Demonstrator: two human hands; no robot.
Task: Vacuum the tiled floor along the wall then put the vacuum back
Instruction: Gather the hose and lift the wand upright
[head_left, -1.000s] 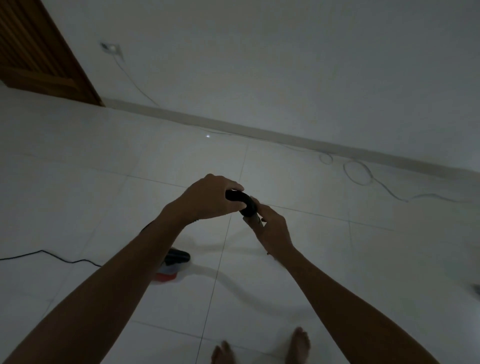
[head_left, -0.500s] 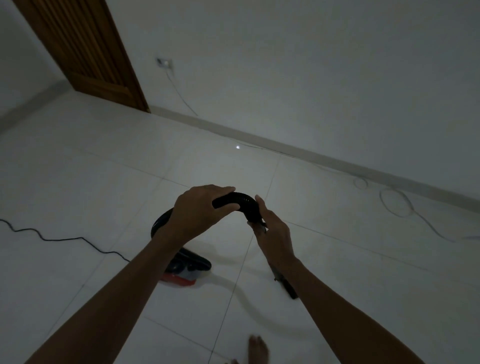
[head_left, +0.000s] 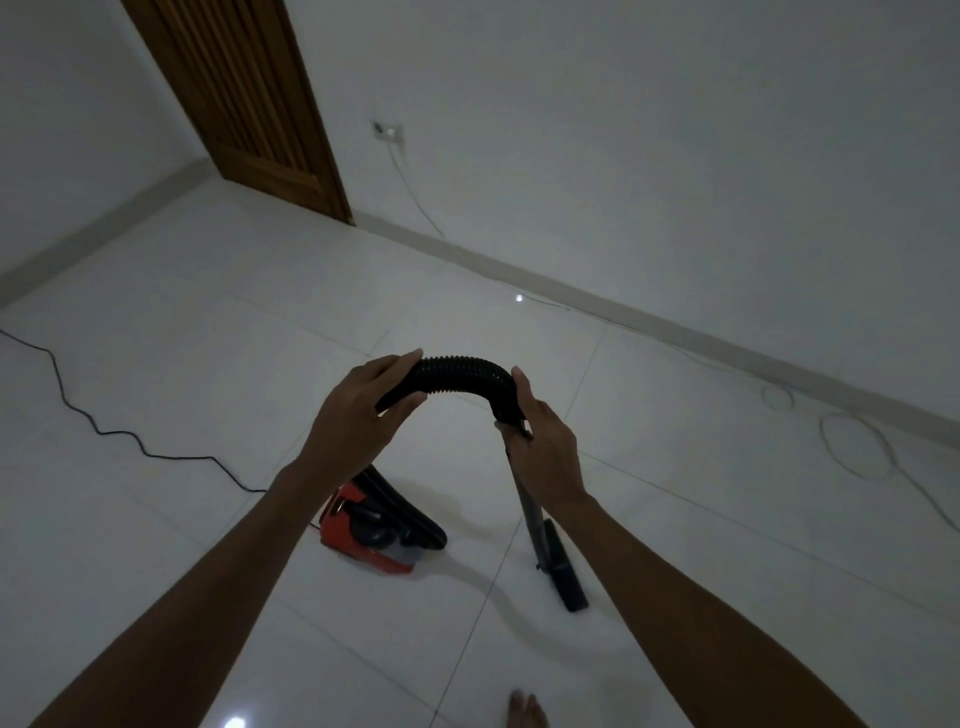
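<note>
The left hand (head_left: 358, 410) is curling its fingers and thumb around one end of the black bendy hose (head_left: 457, 376). The right hand (head_left: 545, 447) is wrapping its fingers around the other end, where the hose is joining the grey tube (head_left: 532, 519). The hose is arching up between the two hands. The tube is going down to the black floor head (head_left: 563, 571), which is lying on the white tiled floor (head_left: 260, 332). The red vacuum (head_left: 374, 535) is sitting on the floor to the left, near the left arm. A black cord (head_left: 78, 415) is wiggling away to the left.
</note>
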